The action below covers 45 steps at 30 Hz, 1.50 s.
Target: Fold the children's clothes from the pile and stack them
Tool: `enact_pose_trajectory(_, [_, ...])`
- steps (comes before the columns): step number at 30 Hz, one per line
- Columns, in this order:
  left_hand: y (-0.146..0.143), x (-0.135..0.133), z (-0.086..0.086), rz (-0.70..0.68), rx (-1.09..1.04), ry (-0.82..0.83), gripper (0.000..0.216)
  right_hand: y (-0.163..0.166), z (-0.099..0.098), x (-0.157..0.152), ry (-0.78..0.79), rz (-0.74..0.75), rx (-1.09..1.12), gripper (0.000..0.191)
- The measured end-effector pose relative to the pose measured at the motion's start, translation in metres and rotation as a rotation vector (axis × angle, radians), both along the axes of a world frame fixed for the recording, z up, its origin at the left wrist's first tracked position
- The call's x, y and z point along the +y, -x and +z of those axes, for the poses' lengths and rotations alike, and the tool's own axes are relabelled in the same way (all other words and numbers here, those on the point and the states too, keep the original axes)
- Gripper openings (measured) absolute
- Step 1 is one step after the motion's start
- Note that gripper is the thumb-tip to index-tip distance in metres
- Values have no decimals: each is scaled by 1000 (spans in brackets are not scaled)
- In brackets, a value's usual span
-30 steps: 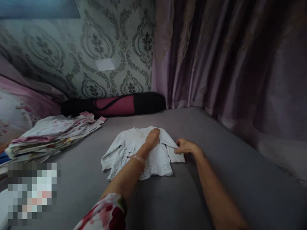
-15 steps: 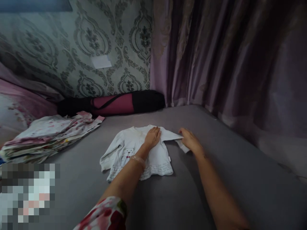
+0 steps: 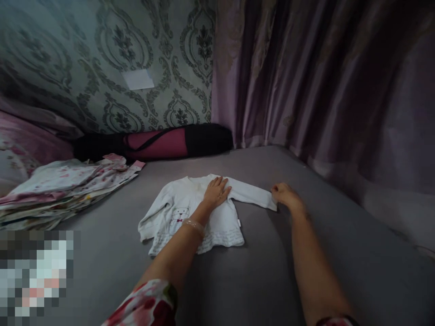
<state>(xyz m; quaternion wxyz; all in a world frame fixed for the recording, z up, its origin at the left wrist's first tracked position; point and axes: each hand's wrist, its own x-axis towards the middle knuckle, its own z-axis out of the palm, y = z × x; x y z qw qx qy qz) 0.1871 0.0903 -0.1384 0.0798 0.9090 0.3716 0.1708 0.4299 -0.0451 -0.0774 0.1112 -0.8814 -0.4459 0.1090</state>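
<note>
A small white long-sleeved shirt lies spread on the grey bed sheet, with a bear face printed on its front and patterned fabric along the hem. My left hand rests flat on the shirt's upper right part, fingers stretched out. At the cuff of the right-hand sleeve, my right hand pinches the fabric between closed fingers. That sleeve is stretched straight out to the right. The other sleeve slants down to the left, untouched.
A stack of folded clothes lies at the left. Behind it, a long black and maroon bag lies against the patterned wall. Purple curtains hang along the right side of the bed.
My right hand has moved to the right, and the sleeve, bent at its end before, is now drawn out straight. My left hand stays on the shirt.
</note>
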Motion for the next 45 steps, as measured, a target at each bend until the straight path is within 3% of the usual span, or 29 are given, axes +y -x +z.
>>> enact_pose_trajectory(3, [-1,-1,0,13,7,0,54,1,-7,4,63,-40,14,21])
enact_pose_trajectory(8, [-1,-1,0,11,23,-6,56,-6,-17,6,15,-21,197,15])
enact_pose_trajectory(13, [-2,-1,-1,19,32,-3,58,-4,-18,12,-349,-138,365,18])
enact_pose_trajectory(16, [-3,-2,-4,24,38,-9,61,0,-20,17,-462,-228,408,26])
enact_pose_trajectory(21, [-7,-1,-2,55,64,16,67,-3,-28,16,-342,-181,187,28])
enact_pose_trajectory(28, [-12,8,16,81,139,156,76,0,-29,6,-74,-109,-14,28])
enact_pose_trajectory(35, [-12,8,9,98,106,159,80,12,-19,2,-45,-163,-157,31])
enact_pose_trajectory(38, [-13,9,12,91,126,195,83,34,-11,17,-121,-15,-244,33])
enact_pose_trajectory(42, [-14,9,22,105,174,225,81,82,-12,52,-160,417,-142,44])
enact_pose_trajectory(45, [-12,8,24,120,210,217,72,113,-22,70,-115,483,-32,57])
